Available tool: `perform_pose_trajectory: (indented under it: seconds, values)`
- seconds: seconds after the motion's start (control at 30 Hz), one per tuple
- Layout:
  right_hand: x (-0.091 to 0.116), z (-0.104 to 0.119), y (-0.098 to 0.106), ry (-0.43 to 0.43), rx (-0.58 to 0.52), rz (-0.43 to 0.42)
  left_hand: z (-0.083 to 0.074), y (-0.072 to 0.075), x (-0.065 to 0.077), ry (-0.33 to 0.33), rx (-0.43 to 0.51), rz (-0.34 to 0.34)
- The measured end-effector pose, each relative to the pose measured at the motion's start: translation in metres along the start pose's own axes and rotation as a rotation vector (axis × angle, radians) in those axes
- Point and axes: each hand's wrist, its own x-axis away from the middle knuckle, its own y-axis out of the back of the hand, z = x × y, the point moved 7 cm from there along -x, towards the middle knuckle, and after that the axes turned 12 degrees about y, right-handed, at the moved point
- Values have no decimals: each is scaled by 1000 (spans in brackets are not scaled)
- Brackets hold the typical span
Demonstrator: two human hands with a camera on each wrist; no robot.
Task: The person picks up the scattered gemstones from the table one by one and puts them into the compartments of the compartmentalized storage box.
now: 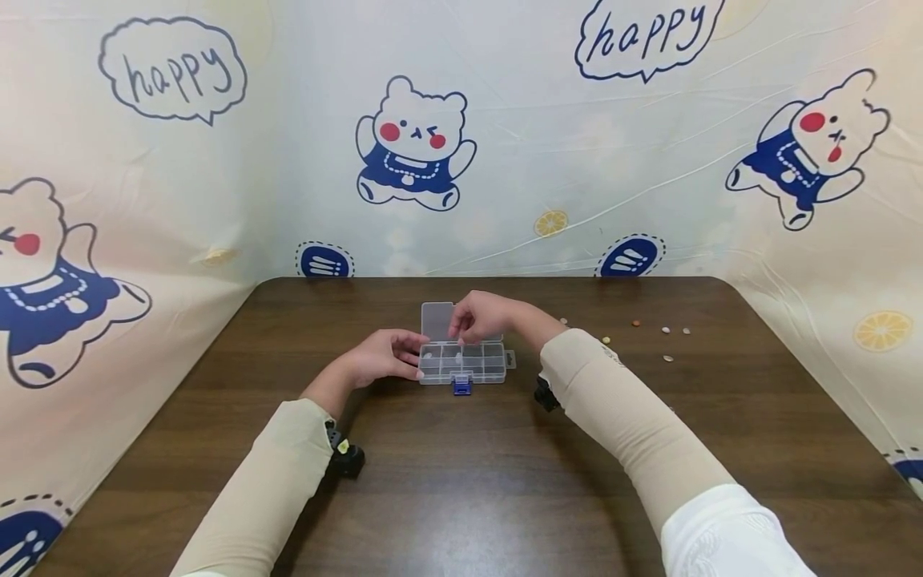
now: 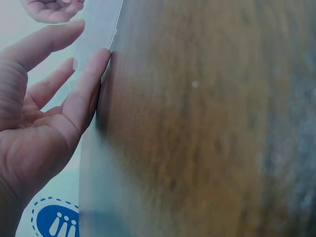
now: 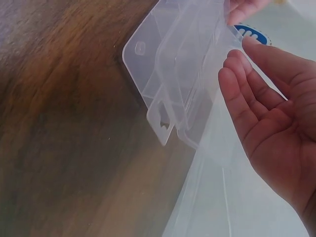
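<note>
A clear plastic compartment box (image 1: 483, 371) lies on the table with its lid (image 1: 436, 320) raised at the back and a blue latch (image 1: 462, 385) at the front. Small pale pieces (image 1: 458, 358) sit in its compartments. My left hand (image 1: 382, 355) steadies the box's left end, thumb at the front corner and fingers at the rear. Over the middle compartments hovers my right hand (image 1: 481, 315), fingers bent downward. The right wrist view shows a gap between that hand's thumb (image 3: 264, 54) and fingers, with nothing visible in it.
Several small shell-like pieces lie scattered on the table to the right of the box, among them a reddish one (image 1: 636, 324) and a white one (image 1: 666, 330). A hanging tab (image 1: 510, 359) sticks out from the box's right end. A printed curtain (image 1: 505, 160) stands behind the table.
</note>
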Motion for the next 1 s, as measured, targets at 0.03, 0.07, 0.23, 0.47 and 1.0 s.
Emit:
perform_pose_trajectory:
  seconds: [0.03, 0.07, 0.23, 0.47, 1.0]
  values:
    - [2, -1, 1, -3, 0, -8, 0, 0, 0, 0, -1, -1]
    - [3, -1, 2, -4, -2, -15, 0, 1, 0, 1, -1, -2]
    - [12, -1, 5, -1, -31, -65, 0, 2, -1, 6, 2, -9]
    - [22, -3, 6, 16, -37, -139, -1, 0, 0, 12, 3, -13]
    - [50, 4, 5, 26, -35, -294, 0, -1, 1, 17, -14, -42]
